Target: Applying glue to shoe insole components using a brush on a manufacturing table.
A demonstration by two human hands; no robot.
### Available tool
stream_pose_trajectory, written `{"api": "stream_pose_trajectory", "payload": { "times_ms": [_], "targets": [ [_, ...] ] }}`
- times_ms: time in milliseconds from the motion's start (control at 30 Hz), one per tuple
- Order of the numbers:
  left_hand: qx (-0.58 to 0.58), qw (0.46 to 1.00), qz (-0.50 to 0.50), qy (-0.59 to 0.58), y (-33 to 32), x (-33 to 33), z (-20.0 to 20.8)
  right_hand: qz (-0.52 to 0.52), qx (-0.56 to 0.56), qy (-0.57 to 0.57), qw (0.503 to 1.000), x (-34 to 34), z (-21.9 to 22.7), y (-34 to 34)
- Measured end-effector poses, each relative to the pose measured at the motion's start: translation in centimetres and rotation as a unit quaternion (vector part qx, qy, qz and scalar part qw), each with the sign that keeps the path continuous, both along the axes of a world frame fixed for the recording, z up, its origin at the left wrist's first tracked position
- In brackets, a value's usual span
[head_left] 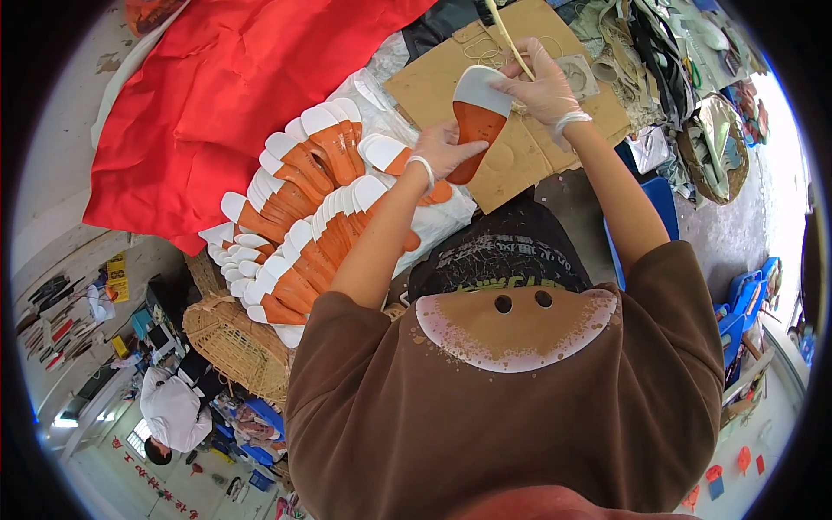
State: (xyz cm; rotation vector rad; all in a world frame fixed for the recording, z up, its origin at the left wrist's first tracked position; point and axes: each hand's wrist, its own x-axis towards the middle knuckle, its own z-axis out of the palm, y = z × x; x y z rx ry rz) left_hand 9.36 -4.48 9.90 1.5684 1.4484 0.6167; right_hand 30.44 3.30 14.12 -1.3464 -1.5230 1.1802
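Left hand: the gloved left hand (446, 149) gripped the orange end of a shoe insole (477, 117), fingers closed around its lower part.
Right hand: the gloved right hand (544, 85) pinched the insole's white end and also held a thin pale brush or stick (510, 39) that ran up and away from it.
Insole position: it was raised between both hands, above the brown cardboard sheet (529, 156) that covered the work surface.
Risk, slip: held only at its 2 ends with thin gloves, the insole looked liable to twist or drop onto the cardboard.
Risk, smear: the stick lay close to the insole face, so a stray touch could probably mark it.
Risk, pile: the fanned rows of orange-and-white insoles (299, 217) lay just beside the left forearm; a sweep of that arm could likely scatter them.
Under the pile: a white plastic sheet (373, 91), next to a red cloth (225, 95).
Container, wicker basket (234, 342): it sat below the pile; its contents could not be made out.
Container, blue bins (745, 299): at the right edge, contents unclear.
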Motion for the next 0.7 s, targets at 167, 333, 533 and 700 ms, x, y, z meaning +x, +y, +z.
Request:
{"api": "stream_pose_trajectory", "payload": {
  "times_ms": [167,333,533,700],
  "targets": [
    [-0.247,0.956,-0.031,-0.158,-1.1,-0.5,0.6,-0.010,0.062,-0.092,0.994,0.0,2.0,-1.1],
    [-0.372,0.878,0.035,-0.300,-2.0,-1.3,1.8,0.159,0.149,-0.296,0.930,2.3,0.4,-3.6],
    [-0.410,0.841,0.027,-0.353,-2.6,-1.0,2.3,0.128,0.161,-0.453,0.867,3.4,-2.5,-1.9],
    [-0.417,0.850,0.039,-0.320,-3.1,-1.9,1.9,0.205,0.207,-0.366,0.884,2.3,1.0,-4.1]
  ]
}}
